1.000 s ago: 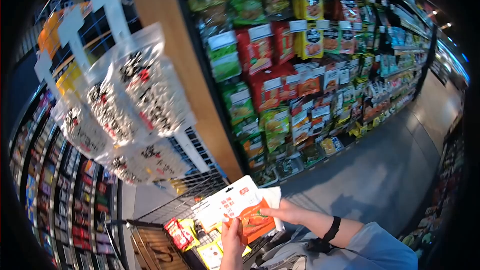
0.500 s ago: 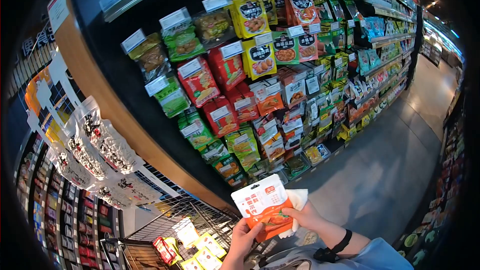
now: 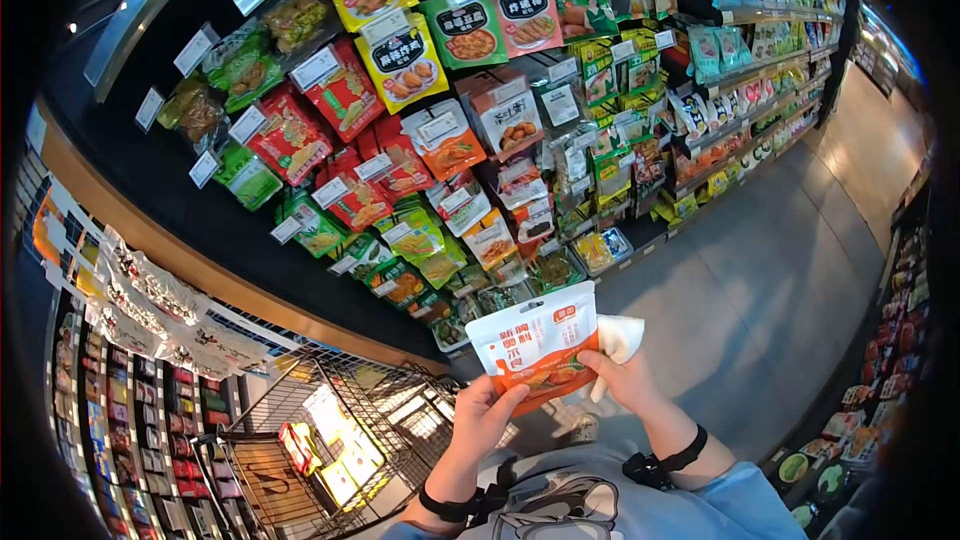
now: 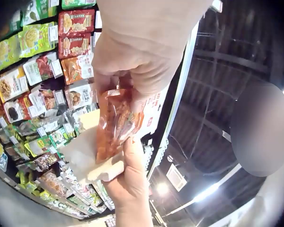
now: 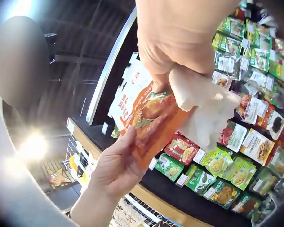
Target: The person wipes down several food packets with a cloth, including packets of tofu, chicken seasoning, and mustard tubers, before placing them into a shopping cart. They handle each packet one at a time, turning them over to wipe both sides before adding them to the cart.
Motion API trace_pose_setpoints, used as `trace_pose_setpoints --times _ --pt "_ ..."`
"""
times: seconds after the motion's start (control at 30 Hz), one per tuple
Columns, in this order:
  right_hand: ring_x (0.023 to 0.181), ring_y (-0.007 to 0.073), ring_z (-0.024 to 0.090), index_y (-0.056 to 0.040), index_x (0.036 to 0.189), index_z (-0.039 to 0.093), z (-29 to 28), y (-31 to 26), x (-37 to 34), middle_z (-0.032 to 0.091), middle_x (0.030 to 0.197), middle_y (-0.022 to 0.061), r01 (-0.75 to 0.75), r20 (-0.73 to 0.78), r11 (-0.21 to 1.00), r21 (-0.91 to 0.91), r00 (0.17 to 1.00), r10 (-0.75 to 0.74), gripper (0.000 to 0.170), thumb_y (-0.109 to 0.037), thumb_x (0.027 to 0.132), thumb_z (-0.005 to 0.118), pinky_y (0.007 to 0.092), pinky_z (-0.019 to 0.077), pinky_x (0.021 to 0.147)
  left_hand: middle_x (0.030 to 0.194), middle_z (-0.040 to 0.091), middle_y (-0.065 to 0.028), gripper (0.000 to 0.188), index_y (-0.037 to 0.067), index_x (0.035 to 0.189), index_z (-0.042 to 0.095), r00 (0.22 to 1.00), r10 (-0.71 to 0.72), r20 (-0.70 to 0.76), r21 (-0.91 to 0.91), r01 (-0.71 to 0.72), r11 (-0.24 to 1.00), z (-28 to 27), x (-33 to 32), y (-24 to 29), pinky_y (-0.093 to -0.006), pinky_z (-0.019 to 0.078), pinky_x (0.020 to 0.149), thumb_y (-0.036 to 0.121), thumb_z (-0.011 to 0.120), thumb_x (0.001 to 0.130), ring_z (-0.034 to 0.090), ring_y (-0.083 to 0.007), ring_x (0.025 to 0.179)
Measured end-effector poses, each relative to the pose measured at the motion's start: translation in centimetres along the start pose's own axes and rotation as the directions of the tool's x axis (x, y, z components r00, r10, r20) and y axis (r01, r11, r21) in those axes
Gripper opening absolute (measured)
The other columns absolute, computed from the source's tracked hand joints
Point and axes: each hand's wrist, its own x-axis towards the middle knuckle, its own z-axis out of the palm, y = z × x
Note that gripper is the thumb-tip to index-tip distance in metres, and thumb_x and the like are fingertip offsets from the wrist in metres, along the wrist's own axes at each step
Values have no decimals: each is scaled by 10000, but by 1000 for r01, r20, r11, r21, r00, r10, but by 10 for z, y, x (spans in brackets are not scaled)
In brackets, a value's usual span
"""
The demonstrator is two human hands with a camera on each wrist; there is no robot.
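An orange-and-white seasoning pouch with a hang hole at its top is held upright in front of the person's body. The left hand pinches its lower left corner, thumb on the printed front. At the right edge, the right hand grips the pouch, its thumb also on the front. A crumpled white tissue-like sheet sticks out behind the pouch, tucked in the right hand. The right wrist view shows the food picture on the pouch and the white sheet beside it.
Hanging packets with price tags fill the shelf ahead. A wire shopping cart at lower left holds several yellow and red packets. Bags hang on the rack at left. The aisle floor runs off to the right.
The head view has turned right, so the shelf and cart sit further left. The pouch has gone from over the cart to in front of the shelf, still held in both hands.
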Motion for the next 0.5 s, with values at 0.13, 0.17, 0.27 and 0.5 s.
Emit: trace_pose_setpoints --times 0.13,0.17,0.27,0.5 --pt "967 123 580 3 1192 517 -21 -2 5 614 1076 71 10 10 999 39 1000 -10 364 -5 840 608 272 484 799 996 656 -80 202 -33 1084 580 996 -67 66 -61 71 996 17 14 4 -244 498 779 52 588 901 613 -99 873" --pt "983 127 575 -5 1222 486 -24 0 8 601 1095 76 5 22 999 34 1000 -6 391 -12 847 597 268 490 785 996 656 -80 202 -33 1084 580 996 -69 62 -52 72 996 21 16 7 -244 498 779 52 588 901 613 -99 873" --pt "995 129 570 1 1221 488 -25 -3 19 597 1102 79 -73 34 996 53 997 71 391 -9 843 591 277 485 802 981 655 -77 171 -18 1049 586 982 -189 18 -85 189 978 22 29 10 -257 500 777 36 599 887 617 -107 857" --pt "966 134 591 16 1182 538 -25 13 76 624 1087 82 -23 43 1000 -13 999 24 350 -10 841 609 279 483 810 1002 657 -67 217 -10 1119 572 992 -108 -63 -135 99 986 2 88 -13 -254 488 795 56 570 912 611 -107 897"
